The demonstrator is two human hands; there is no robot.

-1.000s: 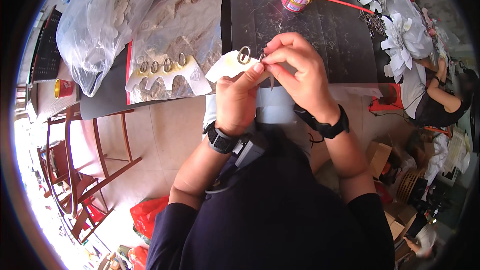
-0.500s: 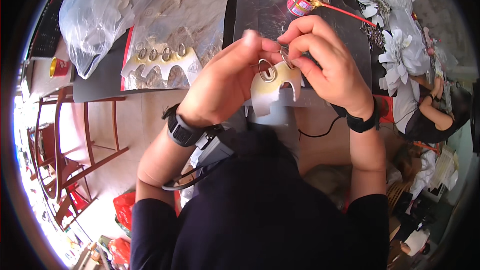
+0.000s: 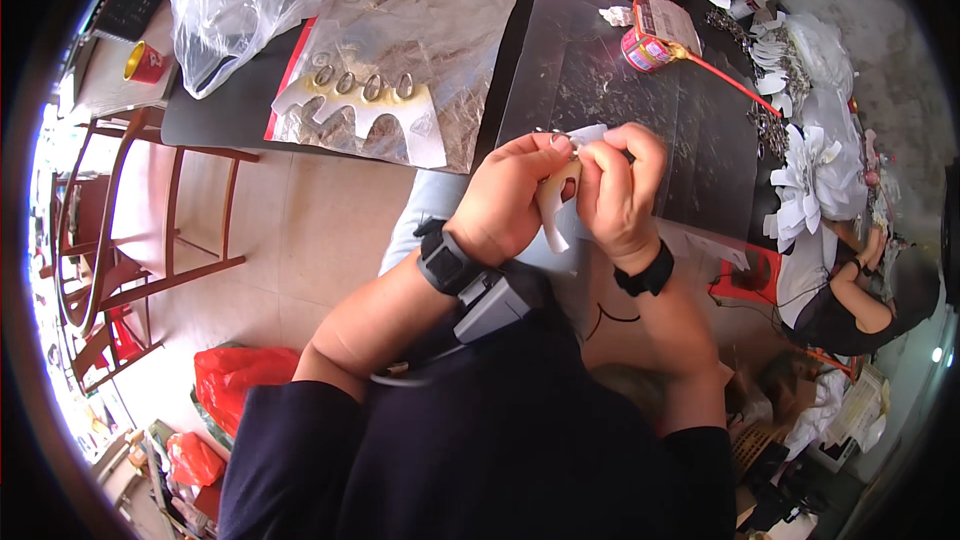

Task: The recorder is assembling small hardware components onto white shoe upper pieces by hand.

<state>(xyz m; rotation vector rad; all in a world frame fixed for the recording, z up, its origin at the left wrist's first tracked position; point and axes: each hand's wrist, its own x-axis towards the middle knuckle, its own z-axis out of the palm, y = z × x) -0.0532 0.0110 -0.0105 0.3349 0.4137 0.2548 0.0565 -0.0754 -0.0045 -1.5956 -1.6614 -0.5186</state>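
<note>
My left hand and my right hand meet in front of me at the table's near edge. Between their fingertips they pinch a white cut-out piece with a yellowish patch, which hangs down between the palms. My fingers hide most of its upper part, along with any ring on it. To the left, a similar white cut-out strip with several oval metal rings along its yellowish edge lies on a plastic-covered sheet.
A small tin with a red-handled brush across it stands at the back right. White pieces and clear bags are heaped at the right, near another person. A clear bag sits back left, above a wooden chair.
Both hands have come lower and closer together. The white piece has turned from facing up to nearly edge-on, and the ring on it is now hidden. The view has shifted.
</note>
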